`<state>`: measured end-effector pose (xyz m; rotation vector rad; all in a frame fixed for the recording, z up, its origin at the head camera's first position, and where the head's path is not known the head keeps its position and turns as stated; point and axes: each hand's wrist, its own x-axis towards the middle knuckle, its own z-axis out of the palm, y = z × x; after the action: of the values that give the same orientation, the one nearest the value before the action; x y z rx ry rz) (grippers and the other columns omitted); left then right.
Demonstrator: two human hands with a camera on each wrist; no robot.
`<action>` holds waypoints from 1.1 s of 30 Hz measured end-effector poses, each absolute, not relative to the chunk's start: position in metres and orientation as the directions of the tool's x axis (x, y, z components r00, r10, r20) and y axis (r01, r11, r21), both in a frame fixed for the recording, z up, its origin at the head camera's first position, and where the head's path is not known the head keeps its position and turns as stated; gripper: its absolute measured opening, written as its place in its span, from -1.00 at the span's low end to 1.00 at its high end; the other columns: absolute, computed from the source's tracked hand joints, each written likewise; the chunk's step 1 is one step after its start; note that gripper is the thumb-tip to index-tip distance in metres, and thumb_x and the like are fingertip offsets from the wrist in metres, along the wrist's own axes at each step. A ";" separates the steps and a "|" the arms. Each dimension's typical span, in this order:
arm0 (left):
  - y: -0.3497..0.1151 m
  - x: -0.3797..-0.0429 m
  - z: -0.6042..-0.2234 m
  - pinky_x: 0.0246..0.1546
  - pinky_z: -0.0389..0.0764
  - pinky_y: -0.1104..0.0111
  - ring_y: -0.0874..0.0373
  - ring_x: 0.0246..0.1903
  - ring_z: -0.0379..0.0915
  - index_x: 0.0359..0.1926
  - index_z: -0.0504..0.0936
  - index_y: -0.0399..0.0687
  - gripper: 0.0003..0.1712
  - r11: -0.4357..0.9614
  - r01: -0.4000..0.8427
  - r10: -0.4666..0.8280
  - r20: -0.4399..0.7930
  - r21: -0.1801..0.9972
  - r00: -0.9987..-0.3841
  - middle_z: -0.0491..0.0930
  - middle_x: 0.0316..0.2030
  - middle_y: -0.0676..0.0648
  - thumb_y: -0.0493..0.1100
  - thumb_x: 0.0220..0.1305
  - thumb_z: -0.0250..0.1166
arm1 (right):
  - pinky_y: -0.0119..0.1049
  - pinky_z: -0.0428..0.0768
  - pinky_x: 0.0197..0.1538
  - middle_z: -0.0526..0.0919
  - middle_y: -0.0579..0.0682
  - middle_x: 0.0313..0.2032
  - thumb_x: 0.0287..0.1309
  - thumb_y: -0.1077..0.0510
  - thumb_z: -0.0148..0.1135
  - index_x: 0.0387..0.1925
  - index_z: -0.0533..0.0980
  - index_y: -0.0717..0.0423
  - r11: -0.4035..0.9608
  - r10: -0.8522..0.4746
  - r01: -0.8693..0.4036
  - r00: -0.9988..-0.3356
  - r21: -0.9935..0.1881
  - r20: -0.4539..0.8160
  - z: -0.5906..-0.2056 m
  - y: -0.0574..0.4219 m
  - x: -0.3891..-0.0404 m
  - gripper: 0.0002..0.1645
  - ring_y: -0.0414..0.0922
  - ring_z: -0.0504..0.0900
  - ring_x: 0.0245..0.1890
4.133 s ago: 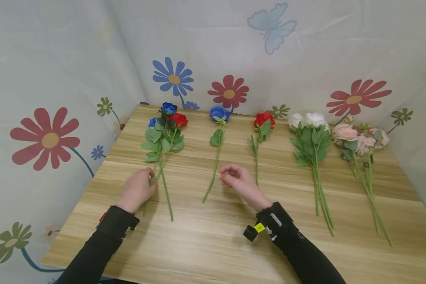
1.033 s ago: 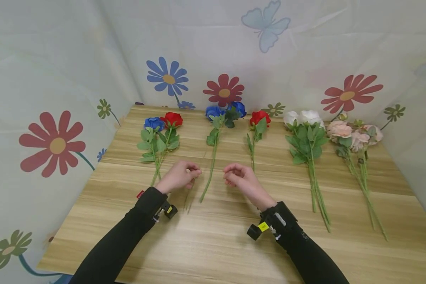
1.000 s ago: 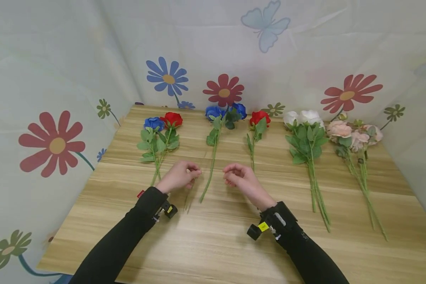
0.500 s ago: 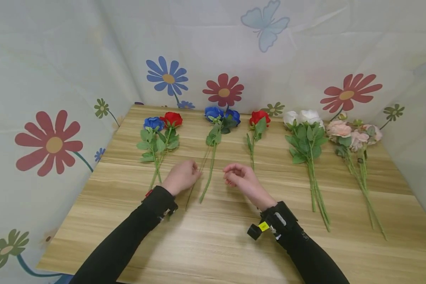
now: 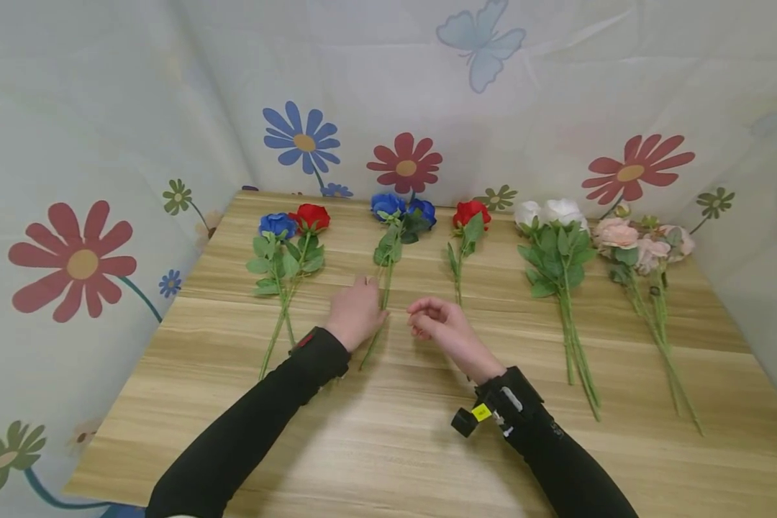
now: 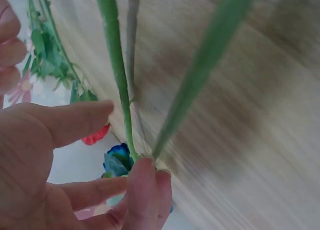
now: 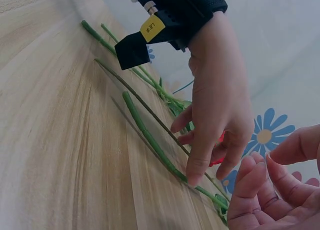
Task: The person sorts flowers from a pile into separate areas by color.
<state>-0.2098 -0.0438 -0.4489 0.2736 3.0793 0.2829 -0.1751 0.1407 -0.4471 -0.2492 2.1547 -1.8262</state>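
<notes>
My left hand (image 5: 356,313) reaches over the stems of two blue roses in the middle of the table. One is a lighter blue rose (image 5: 387,206), the other a darker blue rose (image 5: 423,214) with its head to the right. In the left wrist view, the fingertips (image 6: 145,182) touch where a green stem (image 6: 117,65) meets another, and the thumb stands apart. The right hand (image 5: 450,334) hovers between these stems and a single red rose (image 5: 471,214). Its fingers are loosely bent and hold nothing.
On the left, a blue rose (image 5: 277,225) and a red rose (image 5: 312,217) lie with crossed stems. White roses (image 5: 562,213) and pink flowers (image 5: 616,234) lie to the right. A printed cloth (image 5: 537,86) hangs behind the wooden table (image 5: 388,453).
The darker blue rose has gone from the left bunch to beside the middle blue rose, lowered and let go by the left hand. That hand has shifted right; the right hand has hardly moved.
</notes>
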 end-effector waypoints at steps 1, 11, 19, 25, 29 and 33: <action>-0.042 -0.210 -0.449 -0.30 0.71 -0.01 -0.21 -0.22 0.67 0.17 0.55 -0.23 -0.45 0.969 0.175 0.180 -0.014 0.176 -0.984 0.56 0.02 -0.26 0.01 0.30 0.39 | -0.39 0.58 -0.19 0.63 0.05 -0.26 0.38 0.30 0.04 0.08 0.42 0.49 0.176 -0.324 0.065 -0.938 -0.982 -0.120 -0.447 0.141 -0.175 -0.66 -0.25 0.58 -0.33; -0.039 -0.214 -0.454 -0.24 0.71 0.06 -0.16 -0.23 0.64 -0.11 0.68 -0.31 -0.79 0.946 0.268 0.270 0.010 0.185 -0.963 0.61 -0.16 -0.27 -0.31 0.31 0.21 | -0.39 0.58 -0.22 0.62 0.07 -0.26 0.36 0.31 0.04 0.06 0.42 0.47 0.174 -0.321 0.060 -0.940 -0.983 -0.114 -0.448 0.141 -0.177 -0.67 -0.24 0.58 -0.34; -0.046 -0.214 -0.455 -0.08 0.67 0.10 -0.15 -0.09 0.61 0.00 0.62 -0.35 -0.70 0.928 0.234 0.260 -0.054 0.290 -0.964 0.60 -0.05 -0.31 -0.33 0.25 0.29 | -0.39 0.58 -0.20 0.62 0.13 -0.23 0.38 0.30 0.04 0.06 0.44 0.44 0.173 -0.320 0.071 -0.939 -0.982 -0.124 -0.447 0.140 -0.176 -0.68 -0.24 0.58 -0.33; -0.050 -0.213 -0.455 -0.01 0.65 0.09 -0.18 -0.03 0.59 0.10 0.55 -0.38 -0.59 0.916 0.234 0.261 -0.042 0.326 -0.964 0.60 -0.03 -0.34 -0.33 0.24 0.32 | -0.41 0.57 -0.22 0.63 0.09 -0.25 0.36 0.31 0.03 0.06 0.43 0.46 0.173 -0.318 0.063 -0.941 -0.983 -0.116 -0.449 0.141 -0.177 -0.68 -0.26 0.58 -0.34; -0.051 -0.212 -0.454 0.00 0.65 0.06 -0.20 -0.01 0.58 0.18 0.51 -0.38 -0.52 0.914 0.231 0.260 -0.047 0.333 -0.964 0.59 0.00 -0.35 -0.32 0.25 0.31 | -0.41 0.58 -0.21 0.63 0.07 -0.25 0.35 0.32 0.03 0.06 0.42 0.48 0.174 -0.301 0.070 -0.946 -0.982 -0.121 -0.450 0.142 -0.178 -0.67 -0.26 0.58 -0.34; -0.054 -0.210 -0.454 -0.07 0.67 0.03 -0.20 0.00 0.59 0.26 0.46 -0.32 -0.46 0.918 0.211 0.245 -0.062 0.336 -0.968 0.58 0.03 -0.33 -0.28 0.29 0.30 | -0.38 0.60 -0.19 0.64 0.08 -0.23 0.37 0.31 0.04 0.08 0.43 0.47 0.194 -0.285 0.074 -0.950 -0.978 -0.129 -0.450 0.145 -0.179 -0.66 -0.25 0.58 -0.32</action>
<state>-0.2103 -0.0536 -0.4541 0.3543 2.9752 0.5045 -0.1791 0.1449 -0.4504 -0.2008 2.1914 -1.8201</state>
